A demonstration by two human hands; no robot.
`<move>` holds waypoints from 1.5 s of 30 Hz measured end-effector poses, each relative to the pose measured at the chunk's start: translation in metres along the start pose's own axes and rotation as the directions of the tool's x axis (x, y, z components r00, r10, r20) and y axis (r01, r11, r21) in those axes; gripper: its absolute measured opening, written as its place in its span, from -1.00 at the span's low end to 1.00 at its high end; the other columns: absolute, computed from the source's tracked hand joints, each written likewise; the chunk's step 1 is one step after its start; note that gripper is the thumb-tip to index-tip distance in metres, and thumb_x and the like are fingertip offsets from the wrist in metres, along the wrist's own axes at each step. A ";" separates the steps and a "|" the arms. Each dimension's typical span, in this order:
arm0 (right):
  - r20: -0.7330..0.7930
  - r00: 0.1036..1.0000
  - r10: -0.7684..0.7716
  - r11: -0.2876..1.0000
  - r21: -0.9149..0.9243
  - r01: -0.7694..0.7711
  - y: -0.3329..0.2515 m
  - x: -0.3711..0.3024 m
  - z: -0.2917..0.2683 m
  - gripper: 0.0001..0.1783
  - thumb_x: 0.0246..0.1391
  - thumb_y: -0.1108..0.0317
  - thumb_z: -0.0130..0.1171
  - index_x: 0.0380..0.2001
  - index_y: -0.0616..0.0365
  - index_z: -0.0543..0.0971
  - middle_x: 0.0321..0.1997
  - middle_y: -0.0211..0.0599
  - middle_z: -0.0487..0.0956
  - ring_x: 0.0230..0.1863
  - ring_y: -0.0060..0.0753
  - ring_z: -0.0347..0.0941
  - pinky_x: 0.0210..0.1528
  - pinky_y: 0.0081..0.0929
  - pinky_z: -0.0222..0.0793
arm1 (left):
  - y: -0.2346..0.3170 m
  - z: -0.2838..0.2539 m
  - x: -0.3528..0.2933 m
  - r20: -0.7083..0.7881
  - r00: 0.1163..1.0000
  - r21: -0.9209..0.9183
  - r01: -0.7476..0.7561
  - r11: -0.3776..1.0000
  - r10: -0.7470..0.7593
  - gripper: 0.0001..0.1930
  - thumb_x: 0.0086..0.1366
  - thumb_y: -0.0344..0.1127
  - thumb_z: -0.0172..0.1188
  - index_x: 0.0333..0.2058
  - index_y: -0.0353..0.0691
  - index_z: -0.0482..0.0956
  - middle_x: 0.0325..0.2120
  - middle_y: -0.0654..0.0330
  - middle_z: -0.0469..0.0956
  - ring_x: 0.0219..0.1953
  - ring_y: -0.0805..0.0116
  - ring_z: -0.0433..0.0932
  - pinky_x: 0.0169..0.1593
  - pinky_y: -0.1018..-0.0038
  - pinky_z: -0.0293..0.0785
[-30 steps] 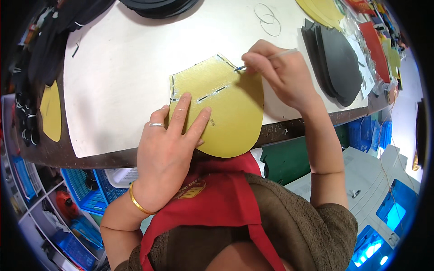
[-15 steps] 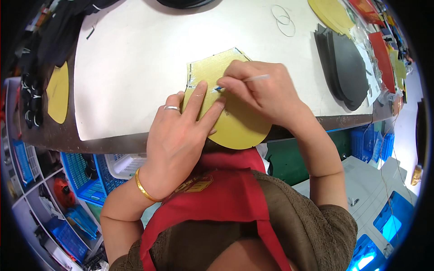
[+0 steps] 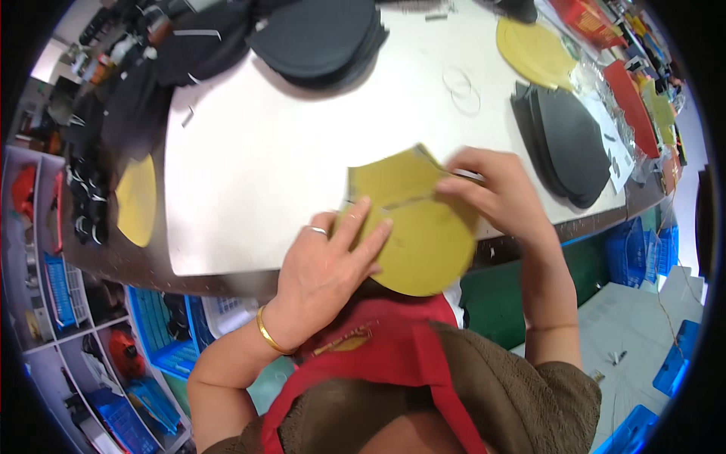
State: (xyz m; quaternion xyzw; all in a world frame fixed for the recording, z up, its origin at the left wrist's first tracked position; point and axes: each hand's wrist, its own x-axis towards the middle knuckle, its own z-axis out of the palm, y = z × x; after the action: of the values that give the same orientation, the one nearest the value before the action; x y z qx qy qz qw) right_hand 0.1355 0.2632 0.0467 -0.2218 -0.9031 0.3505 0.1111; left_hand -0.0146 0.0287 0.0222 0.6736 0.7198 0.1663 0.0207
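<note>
A yellow, shield-shaped flat piece with a rounded bottom and pointed top lies at the table's front edge, overhanging it slightly. Dark strips run along its upper edges, and a dark line crosses it. My left hand, wearing a ring, rests on its left side with fingers spread. At its upper right edge is my right hand, fingers closed around a thin pen whose pale barrel shows between them. The fingertips are slightly blurred, and the pen's tip is hidden.
Black shaped pieces are stacked at the back and the right. Yellow pieces lie far right; another is on the left. Two thin rings lie on the white board. Blue baskets stand below the table.
My right hand has moved from the middle of the yellow piece to its upper right edge, and the pen's blue tip no longer shows. The view has shifted, showing more of the table's far side.
</note>
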 end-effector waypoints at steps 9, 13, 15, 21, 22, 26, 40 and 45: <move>-0.718 0.608 0.338 0.612 -0.323 -0.722 0.172 -0.058 -0.196 -0.68 0.34 0.20 0.20 -0.07 0.24 0.69 -0.30 -0.48 0.66 -0.24 -0.73 0.50 -0.12 -0.66 0.39 | -0.116 -0.014 0.129 -0.508 0.852 0.287 0.034 0.957 0.122 -0.54 0.18 -0.55 0.25 0.10 -0.26 0.54 0.10 0.07 0.52 0.16 0.00 0.46 0.17 0.24 0.45; -0.755 0.586 0.293 0.945 0.136 -0.297 0.167 -0.091 -0.185 -0.70 0.38 0.19 0.16 -0.07 0.22 0.66 -0.25 -0.52 0.62 -0.21 -0.71 0.47 -0.09 -0.68 0.36 | -0.117 -0.012 0.114 -0.281 0.953 0.343 -0.015 0.939 0.117 -0.73 0.12 -0.48 0.24 -0.15 -0.23 0.58 -0.34 0.14 0.53 -0.22 0.09 0.53 -0.11 0.23 0.50; -0.813 0.532 0.236 0.968 0.149 -0.203 0.141 -0.100 -0.158 -0.71 0.39 0.21 0.13 -0.07 0.21 0.65 -0.21 -0.52 0.61 -0.17 -0.70 0.48 -0.07 -0.68 0.36 | -0.075 0.000 0.088 -0.244 0.937 0.263 -0.186 0.947 0.252 -0.77 0.04 -0.47 0.22 -0.26 -0.19 0.55 -0.42 0.13 0.48 -0.29 0.14 0.54 -0.25 0.27 0.52; -0.468 0.844 0.262 0.900 0.434 -0.039 0.043 -0.035 -0.048 -0.73 0.38 0.30 0.11 -0.03 0.26 0.61 -0.22 -0.51 0.59 -0.16 -0.73 0.45 -0.08 -0.74 0.33 | 0.036 0.014 0.003 -0.069 0.962 -0.203 -0.273 0.940 0.264 -0.76 0.12 -0.36 0.33 -0.21 -0.24 0.64 -0.41 0.20 0.54 -0.41 0.32 0.57 -0.42 0.45 0.52; -0.355 0.890 0.286 0.870 0.485 -0.086 0.031 -0.027 -0.031 -0.74 0.37 0.32 0.12 -0.03 0.26 0.61 -0.22 -0.52 0.59 -0.17 -0.73 0.46 -0.08 -0.72 0.34 | 0.039 0.009 -0.001 -0.097 0.959 -0.223 -0.281 0.933 0.266 -0.74 0.12 -0.32 0.35 -0.19 -0.22 0.65 -0.40 0.22 0.54 -0.39 0.33 0.58 -0.42 0.45 0.52; -0.036 0.983 0.183 0.898 0.413 -0.152 0.022 -0.005 0.016 -0.72 0.26 0.27 0.23 -0.13 0.29 0.65 -0.34 -0.37 0.68 -0.26 -0.67 0.52 -0.14 -0.62 0.44 | 0.017 0.002 -0.010 -0.192 0.980 -0.046 -0.062 0.997 0.052 -0.51 0.03 -0.18 0.45 -0.05 -0.23 0.62 -0.11 0.09 0.56 -0.03 0.06 0.57 -0.04 0.23 0.54; -0.123 0.972 0.201 0.980 0.038 -0.198 0.008 0.003 0.041 -0.72 0.22 0.23 0.25 -0.14 0.22 0.68 -0.39 -0.16 0.72 -0.36 -0.41 0.66 -0.24 -0.51 0.51 | 0.005 0.017 -0.024 -0.125 0.974 -0.145 0.170 0.975 -0.188 -0.38 0.03 -0.19 0.49 0.06 -0.35 0.57 0.16 -0.11 0.46 0.20 -0.15 0.42 0.22 0.09 0.42; -0.181 0.981 0.075 0.992 -0.084 -0.091 0.013 0.002 0.042 -0.73 0.18 0.22 0.29 -0.17 0.18 0.68 -0.47 -0.15 0.68 -0.46 -0.32 0.63 -0.30 -0.49 0.51 | 0.007 0.015 -0.019 -0.098 0.974 -0.138 0.192 0.972 -0.206 -0.38 -0.02 -0.25 0.51 0.04 -0.36 0.58 0.15 -0.07 0.47 0.18 -0.13 0.43 0.19 0.13 0.45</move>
State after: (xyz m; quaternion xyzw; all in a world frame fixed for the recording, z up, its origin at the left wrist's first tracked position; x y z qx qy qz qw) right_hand 0.1229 0.2482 0.0067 -0.2944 -0.8947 0.2919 0.1661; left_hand -0.0024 0.0140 0.0065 0.5849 0.7718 0.2463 0.0400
